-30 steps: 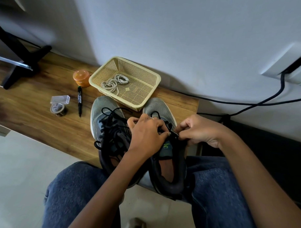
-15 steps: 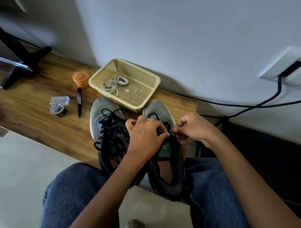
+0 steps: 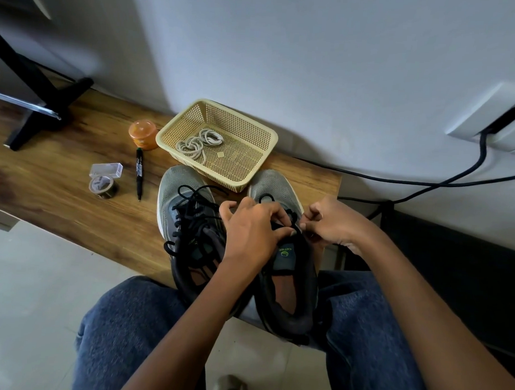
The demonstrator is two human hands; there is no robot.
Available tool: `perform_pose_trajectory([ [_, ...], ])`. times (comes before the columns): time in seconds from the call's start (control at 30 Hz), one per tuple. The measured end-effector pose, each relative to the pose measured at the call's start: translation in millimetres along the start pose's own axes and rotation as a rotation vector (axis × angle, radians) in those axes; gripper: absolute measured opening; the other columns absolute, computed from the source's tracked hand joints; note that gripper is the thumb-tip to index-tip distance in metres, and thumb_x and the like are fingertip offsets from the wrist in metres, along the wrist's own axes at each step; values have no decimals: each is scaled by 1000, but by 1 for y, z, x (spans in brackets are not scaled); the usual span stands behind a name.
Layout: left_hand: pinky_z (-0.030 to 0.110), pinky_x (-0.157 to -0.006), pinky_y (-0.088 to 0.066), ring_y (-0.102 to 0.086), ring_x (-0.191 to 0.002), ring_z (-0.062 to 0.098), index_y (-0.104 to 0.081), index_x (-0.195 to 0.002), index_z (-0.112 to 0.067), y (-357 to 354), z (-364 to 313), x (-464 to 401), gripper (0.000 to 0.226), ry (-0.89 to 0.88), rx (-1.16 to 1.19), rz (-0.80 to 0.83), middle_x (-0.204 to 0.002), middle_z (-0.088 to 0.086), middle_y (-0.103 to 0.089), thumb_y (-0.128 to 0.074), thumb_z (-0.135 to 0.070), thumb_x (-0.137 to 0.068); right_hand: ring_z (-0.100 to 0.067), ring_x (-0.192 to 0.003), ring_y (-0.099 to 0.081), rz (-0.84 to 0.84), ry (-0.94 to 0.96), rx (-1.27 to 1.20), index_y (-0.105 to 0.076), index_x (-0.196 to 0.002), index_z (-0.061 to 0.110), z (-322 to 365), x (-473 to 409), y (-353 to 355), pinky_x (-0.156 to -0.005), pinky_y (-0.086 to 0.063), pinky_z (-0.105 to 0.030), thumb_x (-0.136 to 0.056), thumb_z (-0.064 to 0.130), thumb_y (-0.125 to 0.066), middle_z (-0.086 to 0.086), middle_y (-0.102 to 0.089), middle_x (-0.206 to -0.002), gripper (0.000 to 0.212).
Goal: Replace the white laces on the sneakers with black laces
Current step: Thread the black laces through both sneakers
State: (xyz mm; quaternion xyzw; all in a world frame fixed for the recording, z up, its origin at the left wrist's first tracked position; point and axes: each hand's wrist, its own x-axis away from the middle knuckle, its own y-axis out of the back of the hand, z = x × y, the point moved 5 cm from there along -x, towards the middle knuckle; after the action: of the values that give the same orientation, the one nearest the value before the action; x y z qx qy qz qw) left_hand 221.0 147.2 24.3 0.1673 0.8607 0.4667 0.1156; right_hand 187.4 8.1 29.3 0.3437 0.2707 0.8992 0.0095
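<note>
Both sneakers sit heel-toward the person at the near edge of the bench (image 3: 75,206), within easy reach between the knees. The left hand (image 3: 250,232) curls over the throat of the right sneaker (image 3: 288,271), seemingly steadying the shoe while its fingertips hold the black lace (image 3: 290,218); the right hand (image 3: 332,223) pinches the same lace from the other side, probably drawing it through the upper eyelets. The left sneaker (image 3: 185,221) already carries loose black lacing. Farther back, the coiled white laces (image 3: 198,144) lie discarded in the basket (image 3: 260,163), out of the way.
</note>
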Motion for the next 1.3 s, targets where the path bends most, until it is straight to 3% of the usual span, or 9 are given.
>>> perform_pose_trajectory([
  [0.13,33,-98,-14,-43,-103,7,-66,-97,-34,2,4,-1,32,-2,-6,-1,-86,-16,-65,-71,-57,-75,-16,-54,-63,4,-42,-125,-55,-86,5,-3,1,2,-49,-52,-24,-99,2,-44,-10,-63,-71,18],
  [0.37,35,-100,-19,-43,-103,7,-65,-98,-35,4,3,-2,37,-26,-40,23,-85,-17,-63,-74,-57,-70,-19,-54,-63,-53,-59,-250,-48,-86,7,-3,7,7,-47,-55,-24,-102,6,-39,-16,-62,-83,18],
  [0.5,37,-102,-19,-43,-105,8,-64,-99,-35,4,4,-2,37,-21,-58,38,-85,-18,-62,-75,-56,-71,-23,-59,-64,-160,-28,-321,-46,-86,8,-2,8,16,-52,-58,-26,-102,5,-35,-16,-58,-87,20],
  [0.63,34,-99,-14,-41,-108,7,-63,-100,-35,5,3,-1,37,-29,-70,40,-85,-19,-61,-74,-55,-72,-18,-55,-61,-302,15,-379,-45,-84,9,-6,6,34,-40,-47,-18,-102,6,-34,-11,-54,-82,22],
  [0.73,33,-99,-11,-41,-110,7,-62,-100,-35,6,2,-1,35,-30,-73,34,-86,-19,-62,-73,-54,-73,-15,-51,-60,-403,23,-529,-45,-83,10,-12,6,50,-41,-48,-18,-103,7,-34,-8,-50,-79,23],
  [0.87,33,-100,-11,-42,-110,7,-63,-101,-36,6,2,-2,35,-34,-78,30,-87,-18,-63,-73,-54,-73,-16,-50,-68,-567,73,-816,-42,-86,11,-18,13,71,-47,-53,-20,-104,7,-32,-8,-48,-83,20],
  [1.0,33,-100,-9,-41,-111,8,-63,-102,-35,5,2,-2,36,-36,-101,32,-89,-17,-65,-72,-53,-74,-29,-62,-71,-711,167,-979,-35,-82,15,-16,24,79,-56,-58,-30,-98,-3,-23,-15,-53,-86,27],
  [1.13,33,-100,-10,-40,-110,8,-63,-102,-36,6,3,-2,34,-33,-108,40,-88,-17,-64,-72,-52,-74,-26,-75,-72,-1089,414,-895,-31,-86,21,-12,47,97,-74,-60,-36,-97,2,-17,-11,-53,-84,26],
  [1.3,34,-101,-11,-39,-112,10,-63,-103,-36,6,2,-3,35,-40,-120,57,-92,-15,-65,-72,-53,-74,-13,-86,-71,-1419,691,-698,-34,-103,5,-3,68,100,-80,-56,-26,-100,14,-22,-16,-58,-99,15],
])
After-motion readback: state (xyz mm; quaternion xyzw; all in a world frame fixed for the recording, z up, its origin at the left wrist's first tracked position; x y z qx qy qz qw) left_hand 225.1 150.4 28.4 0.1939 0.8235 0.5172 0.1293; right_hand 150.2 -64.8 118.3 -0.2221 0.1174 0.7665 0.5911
